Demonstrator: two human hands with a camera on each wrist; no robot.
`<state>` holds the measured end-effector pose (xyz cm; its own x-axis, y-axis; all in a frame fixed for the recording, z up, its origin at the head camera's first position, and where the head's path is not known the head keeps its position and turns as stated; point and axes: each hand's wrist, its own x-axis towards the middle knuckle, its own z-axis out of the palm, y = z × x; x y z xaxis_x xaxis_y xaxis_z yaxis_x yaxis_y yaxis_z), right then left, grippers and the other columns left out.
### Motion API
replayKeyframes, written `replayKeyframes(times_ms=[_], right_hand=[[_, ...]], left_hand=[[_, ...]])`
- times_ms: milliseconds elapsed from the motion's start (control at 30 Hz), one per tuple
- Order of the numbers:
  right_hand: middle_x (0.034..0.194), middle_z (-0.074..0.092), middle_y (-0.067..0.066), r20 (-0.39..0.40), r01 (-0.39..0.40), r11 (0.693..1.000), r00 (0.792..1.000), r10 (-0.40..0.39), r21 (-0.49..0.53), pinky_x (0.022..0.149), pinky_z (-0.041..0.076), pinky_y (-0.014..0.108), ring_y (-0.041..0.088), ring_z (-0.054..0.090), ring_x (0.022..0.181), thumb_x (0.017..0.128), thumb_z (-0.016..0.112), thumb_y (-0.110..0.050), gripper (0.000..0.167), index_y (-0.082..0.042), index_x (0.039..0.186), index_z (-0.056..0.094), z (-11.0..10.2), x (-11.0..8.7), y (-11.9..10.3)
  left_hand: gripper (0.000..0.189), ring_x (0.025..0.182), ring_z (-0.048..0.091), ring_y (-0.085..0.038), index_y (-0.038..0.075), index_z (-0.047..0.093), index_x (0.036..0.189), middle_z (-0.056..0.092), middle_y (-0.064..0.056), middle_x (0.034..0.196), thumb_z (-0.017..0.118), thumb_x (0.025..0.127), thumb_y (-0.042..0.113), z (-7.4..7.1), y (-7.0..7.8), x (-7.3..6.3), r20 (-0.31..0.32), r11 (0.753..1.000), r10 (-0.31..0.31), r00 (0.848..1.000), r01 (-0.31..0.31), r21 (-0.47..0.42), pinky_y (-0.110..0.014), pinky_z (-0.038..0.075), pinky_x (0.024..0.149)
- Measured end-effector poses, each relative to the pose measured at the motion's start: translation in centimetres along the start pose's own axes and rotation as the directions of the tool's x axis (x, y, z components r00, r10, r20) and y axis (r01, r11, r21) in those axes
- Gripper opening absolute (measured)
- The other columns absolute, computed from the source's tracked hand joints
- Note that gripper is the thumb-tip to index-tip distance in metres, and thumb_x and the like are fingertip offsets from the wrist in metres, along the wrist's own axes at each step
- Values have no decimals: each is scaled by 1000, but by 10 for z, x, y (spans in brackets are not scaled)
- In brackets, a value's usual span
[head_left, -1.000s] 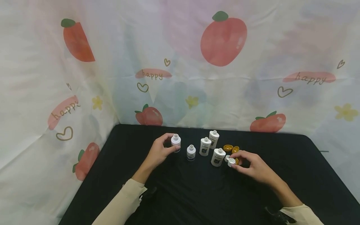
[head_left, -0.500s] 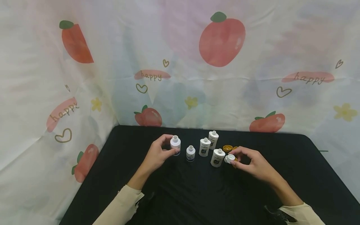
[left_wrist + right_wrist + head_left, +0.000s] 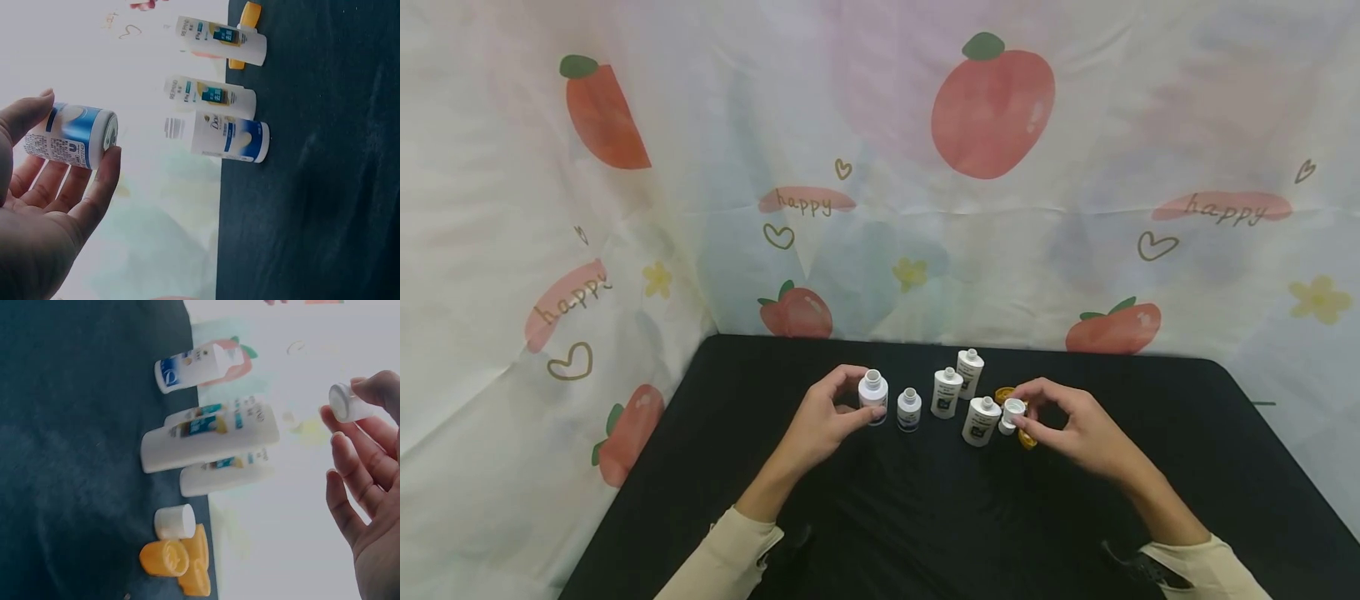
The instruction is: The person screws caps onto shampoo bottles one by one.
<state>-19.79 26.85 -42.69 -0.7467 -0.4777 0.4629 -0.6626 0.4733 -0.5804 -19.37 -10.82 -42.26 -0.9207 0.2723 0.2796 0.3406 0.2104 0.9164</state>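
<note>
My left hand (image 3: 823, 425) grips a small white-and-blue bottle (image 3: 72, 137) between thumb and fingers, its bare neck upward and its base raised off the table. With thumb and fingertips my right hand (image 3: 1075, 429) pinches a white cap (image 3: 347, 403) in the air, above a second white cap (image 3: 174, 522) that stands on the table. A matching small uncapped bottle (image 3: 909, 412) stands just right of the held one. Yellow-orange caps (image 3: 164, 558) lie beneath the right hand, partly hidden by it in the head view.
Three taller white uncapped bottles stand between the hands: one in front (image 3: 981, 422), one at the middle (image 3: 946, 394) and one behind (image 3: 972, 368). A black cloth (image 3: 910, 517) covers the table, with a fruit-printed curtain (image 3: 865, 258) along its back and left sides.
My right hand has lifted the white cap from beside the other caps. The left hand has brought its bottle a little nearer to me and up, beside the other small bottle.
</note>
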Motion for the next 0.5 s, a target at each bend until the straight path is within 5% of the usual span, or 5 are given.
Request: replayKeyframes(times_ms=[333, 500], right_hand=[[101, 69, -3, -15, 165, 979, 986, -164, 119, 71, 48, 20, 7, 61, 80, 81, 78, 11, 49, -12, 123, 68, -1, 13, -17], [110, 70, -3, -14, 120, 986, 993, -119, 111, 75, 52, 19, 7, 67, 89, 81, 79, 9, 50, -15, 123, 68, -2, 16, -25]], left_hand=[[47, 100, 63, -24, 13, 62, 127, 67, -5, 113, 83, 85, 9, 7, 8, -10, 43, 1000, 19, 999, -19, -11, -34, 60, 76], [46, 100, 64, -25, 13, 62, 127, 67, -5, 113, 82, 86, 9, 11, 11, -12, 70, 999, 38, 997, -35, -39, -35, 60, 77]])
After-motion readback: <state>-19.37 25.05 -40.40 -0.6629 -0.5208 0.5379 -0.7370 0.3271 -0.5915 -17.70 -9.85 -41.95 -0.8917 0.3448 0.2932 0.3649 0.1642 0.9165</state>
